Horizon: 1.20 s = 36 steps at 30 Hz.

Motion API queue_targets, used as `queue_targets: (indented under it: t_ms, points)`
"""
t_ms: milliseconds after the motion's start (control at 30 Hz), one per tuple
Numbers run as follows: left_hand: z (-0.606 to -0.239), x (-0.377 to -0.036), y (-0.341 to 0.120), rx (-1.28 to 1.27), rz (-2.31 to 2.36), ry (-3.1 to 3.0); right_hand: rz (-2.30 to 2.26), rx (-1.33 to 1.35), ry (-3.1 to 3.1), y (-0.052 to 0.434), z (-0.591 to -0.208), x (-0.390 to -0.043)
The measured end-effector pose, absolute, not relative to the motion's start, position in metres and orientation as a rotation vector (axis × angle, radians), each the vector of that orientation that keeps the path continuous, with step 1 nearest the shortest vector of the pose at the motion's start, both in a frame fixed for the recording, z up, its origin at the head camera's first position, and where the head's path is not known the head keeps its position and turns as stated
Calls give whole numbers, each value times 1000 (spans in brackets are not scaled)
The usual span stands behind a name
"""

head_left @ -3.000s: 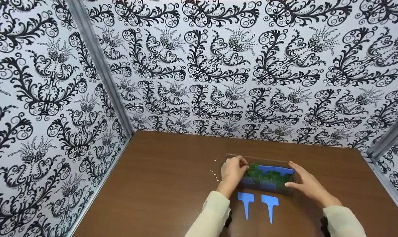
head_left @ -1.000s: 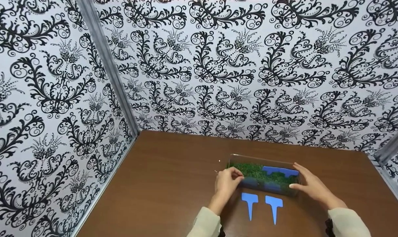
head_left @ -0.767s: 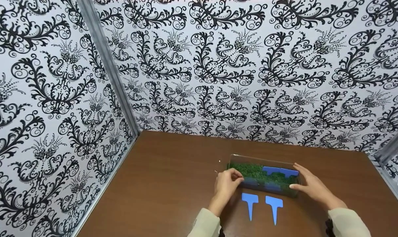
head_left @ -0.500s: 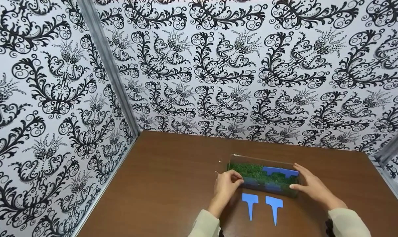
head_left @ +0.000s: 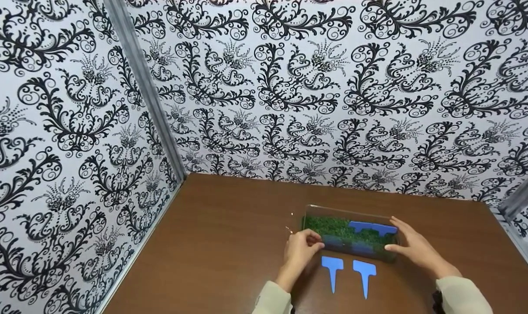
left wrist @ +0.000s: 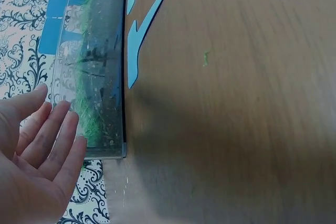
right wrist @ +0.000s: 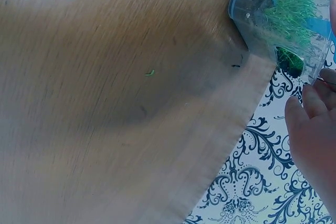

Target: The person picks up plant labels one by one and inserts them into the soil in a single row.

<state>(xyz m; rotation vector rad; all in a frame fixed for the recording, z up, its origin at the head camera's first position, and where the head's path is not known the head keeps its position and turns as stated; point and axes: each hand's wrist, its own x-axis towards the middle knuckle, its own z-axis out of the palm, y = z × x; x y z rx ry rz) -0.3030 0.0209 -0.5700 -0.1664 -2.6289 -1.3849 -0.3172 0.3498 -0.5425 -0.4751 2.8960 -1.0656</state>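
A clear plastic box (head_left: 379,254) stands on the wooden table, lined with green artificial grass (head_left: 334,226). Two blue T-shaped plant labels (head_left: 373,227) stand in the grass along its far wall, and more blue shapes show through the near wall. My right hand (head_left: 414,246) grips the box's right end, thumb at the near corner and fingers at the far one. By the near left corner is my left hand (head_left: 301,250), its relaxed fingers holding nothing in the left wrist view. Two more blue labels (head_left: 332,267) lie flat in front of the box, stems toward me.
Small white specks (head_left: 289,230) lie on the table left of the box. Loose green bits show on the wood (right wrist: 184,145) in both wrist views. Patterned walls (head_left: 264,109) enclose the table at the back and sides.
My left hand has come out from over the grass at the box's left end to its near left corner, then eased slightly toward me. The right hand stays on the box.
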Motion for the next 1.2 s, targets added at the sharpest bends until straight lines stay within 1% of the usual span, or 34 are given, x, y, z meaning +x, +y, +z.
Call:
queue_targets:
  t_ms: [167, 567, 933, 1200]
  points:
    - [-572, -300, 20, -168, -1385, -2640, -1043, -522, 2941, 349, -543, -317]
    - [-574, -294, 20, -301, -1441, -2713, -1043, -503, 2935, 350, -544, -318]
    - [-571, -288, 20, -337, -1412, -2863, -1069, -504, 2922, 351, -544, -318]
    - [-573, -285, 21, -396, -1482, -2832, -1013, -500, 2919, 352, -544, -319]
